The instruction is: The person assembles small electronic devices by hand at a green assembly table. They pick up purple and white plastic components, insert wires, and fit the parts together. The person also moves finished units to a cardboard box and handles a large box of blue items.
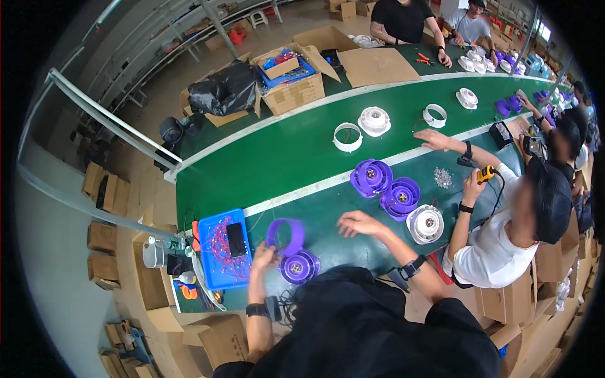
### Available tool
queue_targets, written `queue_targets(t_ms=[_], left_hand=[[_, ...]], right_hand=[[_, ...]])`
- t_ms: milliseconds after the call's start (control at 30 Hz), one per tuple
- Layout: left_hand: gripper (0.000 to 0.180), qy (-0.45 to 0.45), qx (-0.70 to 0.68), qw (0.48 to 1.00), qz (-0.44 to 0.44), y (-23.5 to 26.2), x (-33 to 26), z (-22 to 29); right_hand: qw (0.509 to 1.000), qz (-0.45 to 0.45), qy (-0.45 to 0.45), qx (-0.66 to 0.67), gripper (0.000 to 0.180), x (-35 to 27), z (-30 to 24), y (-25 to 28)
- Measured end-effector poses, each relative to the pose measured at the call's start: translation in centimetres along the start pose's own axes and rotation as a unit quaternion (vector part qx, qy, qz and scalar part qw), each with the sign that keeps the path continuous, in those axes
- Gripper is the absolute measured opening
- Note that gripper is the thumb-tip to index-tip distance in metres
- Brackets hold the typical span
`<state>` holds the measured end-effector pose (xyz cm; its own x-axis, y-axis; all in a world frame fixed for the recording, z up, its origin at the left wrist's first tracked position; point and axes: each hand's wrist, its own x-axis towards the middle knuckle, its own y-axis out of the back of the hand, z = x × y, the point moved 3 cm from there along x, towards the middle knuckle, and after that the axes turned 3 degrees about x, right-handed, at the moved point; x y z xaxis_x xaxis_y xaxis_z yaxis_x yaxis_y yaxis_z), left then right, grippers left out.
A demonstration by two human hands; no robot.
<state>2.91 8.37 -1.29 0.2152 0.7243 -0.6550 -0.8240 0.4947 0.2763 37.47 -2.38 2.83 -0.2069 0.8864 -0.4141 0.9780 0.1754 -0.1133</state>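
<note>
- Hands out over the green bench: the left hand is up at the rim of a purple ring, fingers curled round its near edge, gripping it and tipping it on its side.
- Left forearm comes straight up from the lower edge, wrist bent slightly inward, a dark watch band on it.
- Just to the right of that hand and a touch nearer the body sits a purple round base, flat on the bench, almost touching the ring.
- Right hand is stretched further forward, palm down, fingers spread and loosely open, nothing in it; whether it rests on the bench or hangs above it cannot be told.
- Right arm runs diagonally from the lower right, elbow bent, dark band at the wrist.
- Beyond the right hand lie two more purple housings, and to its right a white housing.
- Left of the left hand, a blue tray full of red wires.
- A co-worker in a white shirt sits on the right, holding a yellow tool.
</note>
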Motion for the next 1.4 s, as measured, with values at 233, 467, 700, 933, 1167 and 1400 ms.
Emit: queue_targets(t_ms=[233, 467, 700, 933, 1167, 1400], left_hand=[[0.029, 0.106, -0.184, 0.977, -0.024, 7.3, 9.1, -7.0], [0.058, -0.085, -0.306, 0.948, 0.017, 4.8, 13.2, 0.7], [0.045, -0.095, 0.159, 0.969, -0.164, 0.1, 10.0, 0.1], [0.058, -0.049, 0.170, 0.947, -0.268, 0.7, 4.3, -9.6], [0.054, -0.003, 0.192, 0.957, -0.216, -0.6, 0.8, -5.1], [0.047, -0.083, 0.195, 0.977, 0.029, -4.0, 8.8, -1.4]], right_hand=[[0.977, 0.178, -0.068, 0.099, 0.039, -1.5, 12.4, 5.2], [0.969, 0.187, -0.093, 0.134, 0.036, -3.7, 16.5, 5.3], [0.960, 0.215, -0.115, 0.136, 0.035, -3.9, 16.7, 5.7], [0.943, 0.303, -0.104, 0.090, 0.037, -2.4, 15.9, 4.1], [0.942, 0.319, -0.096, 0.052, 0.036, -2.8, 16.7, 4.9], [0.947, 0.299, -0.104, 0.050, 0.033, -2.9, 16.5, 5.0]])
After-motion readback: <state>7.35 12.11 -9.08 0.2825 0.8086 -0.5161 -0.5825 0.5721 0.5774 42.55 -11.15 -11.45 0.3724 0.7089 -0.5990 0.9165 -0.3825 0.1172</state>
